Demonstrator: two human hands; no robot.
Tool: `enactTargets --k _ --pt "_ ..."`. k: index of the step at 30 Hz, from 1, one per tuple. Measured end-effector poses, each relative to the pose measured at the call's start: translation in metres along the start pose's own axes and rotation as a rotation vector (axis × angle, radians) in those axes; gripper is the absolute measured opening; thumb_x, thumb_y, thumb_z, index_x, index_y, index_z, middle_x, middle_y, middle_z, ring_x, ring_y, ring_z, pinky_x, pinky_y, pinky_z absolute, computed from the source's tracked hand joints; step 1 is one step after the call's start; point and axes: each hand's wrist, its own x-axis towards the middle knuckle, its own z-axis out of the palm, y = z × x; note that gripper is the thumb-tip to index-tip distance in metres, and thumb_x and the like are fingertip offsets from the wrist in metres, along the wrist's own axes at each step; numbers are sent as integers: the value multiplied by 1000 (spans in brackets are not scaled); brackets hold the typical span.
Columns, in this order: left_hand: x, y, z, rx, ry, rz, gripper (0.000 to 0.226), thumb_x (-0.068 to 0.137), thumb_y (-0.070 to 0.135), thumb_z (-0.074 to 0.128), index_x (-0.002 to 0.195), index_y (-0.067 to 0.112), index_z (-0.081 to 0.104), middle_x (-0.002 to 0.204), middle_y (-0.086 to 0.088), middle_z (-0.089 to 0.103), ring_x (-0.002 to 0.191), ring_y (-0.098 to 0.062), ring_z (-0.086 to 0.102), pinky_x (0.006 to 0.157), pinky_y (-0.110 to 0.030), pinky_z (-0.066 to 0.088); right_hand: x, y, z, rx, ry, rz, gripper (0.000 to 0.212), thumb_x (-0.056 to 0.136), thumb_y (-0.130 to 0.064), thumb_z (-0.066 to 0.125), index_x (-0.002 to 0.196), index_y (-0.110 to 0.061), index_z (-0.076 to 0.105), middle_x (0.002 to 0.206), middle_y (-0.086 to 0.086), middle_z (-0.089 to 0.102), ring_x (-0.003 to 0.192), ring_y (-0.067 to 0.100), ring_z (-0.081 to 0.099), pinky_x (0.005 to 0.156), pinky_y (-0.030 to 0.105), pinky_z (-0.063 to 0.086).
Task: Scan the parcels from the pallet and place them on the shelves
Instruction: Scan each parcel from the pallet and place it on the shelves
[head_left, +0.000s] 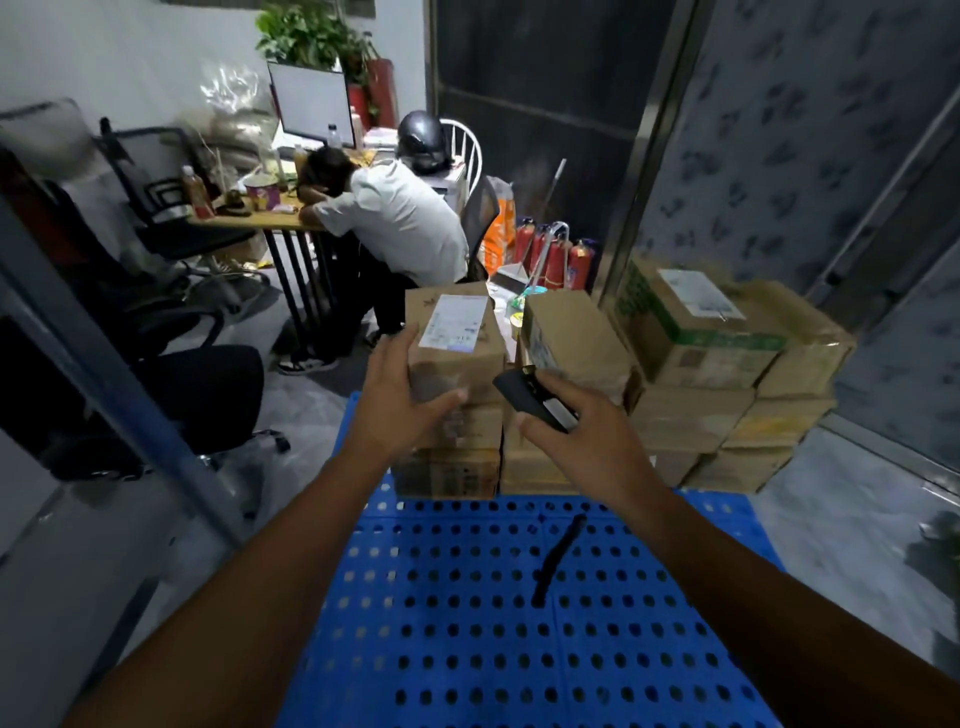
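Blue perforated plastic fills the lower part of the view: the pallet (519, 623), bare at its near end, with cardboard parcels (696, 364) stacked in several layers along its far edge. Behind the stack, to the left, a person in a white shirt (395, 218) slumps forward over a wooden tabletop (249, 221) that carries a monitor (311, 104), bottles and a cup. Black office chairs (166, 197) stand to the left of it, and a cluster of red fire extinguishers (553, 260) stands on the floor beyond the parcels. A dark helmet (423, 140) sits just beyond the person.

The labelled parcel (457, 338), a brown box with 1 white shipping label on its top face, sits on top of the leftmost column of the stack. The left hand (400, 400) has it in its grip: the fingers lie round the box's left side and the thumb runs across the near face. The right hand (592, 441) hovers just beside it, over the next column, its grip closed round a black scanner (530, 397) whose front end points toward the labelled parcel; whether the scanner touches the box I cannot tell. A thin black strip (558, 556) lies loose on the bare pallet, below the right forearm
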Motion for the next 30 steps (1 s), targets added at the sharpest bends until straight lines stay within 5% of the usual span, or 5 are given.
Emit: enactTargets --k 7,14,17,23,30 --pt "31 -28 43 -20 51 -95 94 73 40 91 152 27 41 155 0 42 140 -19 43 113 -45 43 34 20 -6 25 -59 11 70 85 -57 70 148 -36 47 141 -7 54 122 8 52 91 23 43" --pt "-5 -34 40 -88 209 -23 81 79 29 88 148 32 47 153 3 44 139 -5 44 114 -30 42 32 39 -4 160 -96 29 61 87 -50 72 143 -40 51 103 -58 44 97 -37 40 84 5 33" --pt "-62 -29 27 -93 240 28 79 81 32 84 150 34 45 149 7 45 137 3 42 108 -11 38 17 46 0 213 -138 50 59 86 -54 71 141 -44 52 119 -49 50 111 -27 45 92 11 38" --pt "-206 -44 24 -51 213 -66 77 79 45 78 148 43 43 143 -7 48 132 -6 48 104 -8 37 -34 68 37 128 -282 94 63 87 -48 72 146 -36 51 141 -18 53 124 0 50 101 31 47" --pt "-289 -102 48 -13 36 -279 75 79 47 79 146 33 48 150 -12 42 136 -28 45 106 -43 49 -103 104 90 -56 -498 251 64 90 -45 70 149 -36 46 132 4 60 70 5 64 53 14 47"
